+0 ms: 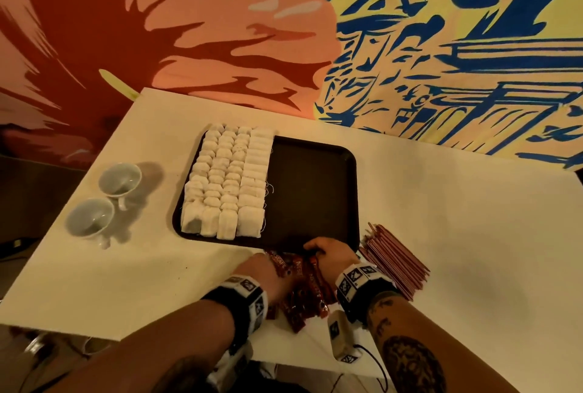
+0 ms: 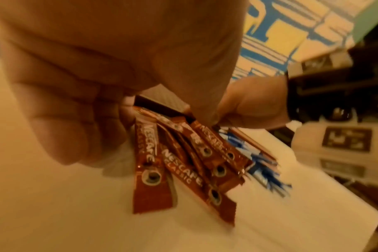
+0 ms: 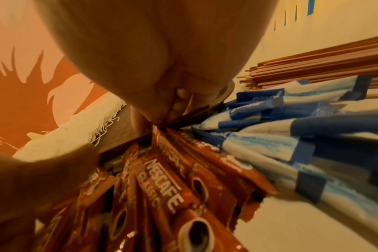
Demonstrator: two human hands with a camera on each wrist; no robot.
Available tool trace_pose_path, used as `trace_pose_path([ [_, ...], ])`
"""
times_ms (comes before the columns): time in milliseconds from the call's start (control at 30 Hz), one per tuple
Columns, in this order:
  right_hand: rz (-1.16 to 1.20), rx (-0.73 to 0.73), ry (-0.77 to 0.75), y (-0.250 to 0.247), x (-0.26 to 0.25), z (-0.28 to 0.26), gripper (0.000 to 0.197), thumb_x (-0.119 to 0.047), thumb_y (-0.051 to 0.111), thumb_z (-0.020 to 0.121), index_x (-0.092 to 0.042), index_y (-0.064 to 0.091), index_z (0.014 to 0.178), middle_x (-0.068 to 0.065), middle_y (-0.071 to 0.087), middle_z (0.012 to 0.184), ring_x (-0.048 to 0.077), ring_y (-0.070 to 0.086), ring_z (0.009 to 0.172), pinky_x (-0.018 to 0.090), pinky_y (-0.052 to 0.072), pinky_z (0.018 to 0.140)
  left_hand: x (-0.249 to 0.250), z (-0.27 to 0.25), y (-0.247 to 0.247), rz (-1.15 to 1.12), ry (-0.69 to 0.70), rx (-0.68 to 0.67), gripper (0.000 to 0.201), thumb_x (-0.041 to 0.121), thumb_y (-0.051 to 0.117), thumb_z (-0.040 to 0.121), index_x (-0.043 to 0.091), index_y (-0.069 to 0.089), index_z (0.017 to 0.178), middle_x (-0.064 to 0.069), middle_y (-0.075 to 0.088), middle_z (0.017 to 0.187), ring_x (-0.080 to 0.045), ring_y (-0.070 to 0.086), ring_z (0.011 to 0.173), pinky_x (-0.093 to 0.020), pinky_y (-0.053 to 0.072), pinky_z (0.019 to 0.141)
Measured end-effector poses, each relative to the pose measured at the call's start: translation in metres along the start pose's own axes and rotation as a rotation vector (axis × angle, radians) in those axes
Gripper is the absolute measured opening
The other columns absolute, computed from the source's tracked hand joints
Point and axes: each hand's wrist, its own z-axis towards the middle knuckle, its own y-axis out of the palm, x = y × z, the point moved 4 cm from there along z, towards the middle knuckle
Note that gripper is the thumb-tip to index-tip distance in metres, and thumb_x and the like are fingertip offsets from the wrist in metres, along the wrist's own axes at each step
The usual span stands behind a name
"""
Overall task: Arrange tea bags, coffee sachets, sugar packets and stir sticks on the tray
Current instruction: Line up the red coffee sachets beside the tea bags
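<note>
The coffee-sachet step is judged to be in hand. The tray (image 1: 315, 190) is taken as landmark: tea bags (image 1: 225, 184) fill its left half, the right half is bare. Coffee sachets (image 1: 310, 290) lie on the worktop (image 1: 473, 235) at its near edge, gripped in a bundle by the left hand (image 1: 262, 269) and right hand (image 1: 331, 255). Sugar packets (image 3: 291, 129) and stir sticks (image 1: 394, 258) lie beside its near right corner. Next, a lift onto the bare half is called for.
</note>
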Motion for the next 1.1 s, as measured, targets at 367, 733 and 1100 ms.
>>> trace_pose_path([
  [367,0.059,0.038,-0.052,0.005,0.008,0.004,0.033,-0.014,0.047,0.101,-0.03,0.068,0.12,-0.003,0.06,0.132,0.014,0.058,0.115,0.028,0.049,0.1,-0.017,0.02,0.022,0.031,-0.093,0.188,0.041,0.026,0.05,0.098,0.014,0.041,0.136,-0.009,0.054,0.134,-0.027,0.059,0.119,-0.035,0.047,0.1],
  [733,0.107,0.002,-0.053,0.001,0.007,0.003,0.031,-0.016,0.048,0.102,-0.032,0.066,0.12,-0.005,0.062,0.129,0.013,0.062,0.11,0.031,0.053,0.097,-0.049,0.01,-0.008,0.02,-0.024,0.168,0.041,0.022,0.054,0.097,0.014,0.043,0.135,-0.009,0.052,0.136,-0.026,0.054,0.123,-0.035,0.043,0.103],
  [1100,0.127,0.013,-0.066,-0.011,-0.006,0.006,0.028,-0.018,0.048,0.103,-0.028,0.065,0.122,-0.009,0.065,0.127,0.011,0.06,0.116,0.025,0.047,0.098,-0.076,-0.007,-0.064,-0.452,0.031,0.015,0.014,0.024,0.048,0.1,0.01,0.046,0.097,-0.005,0.053,0.07,-0.018,0.047,0.054,-0.034,0.043,0.053],
])
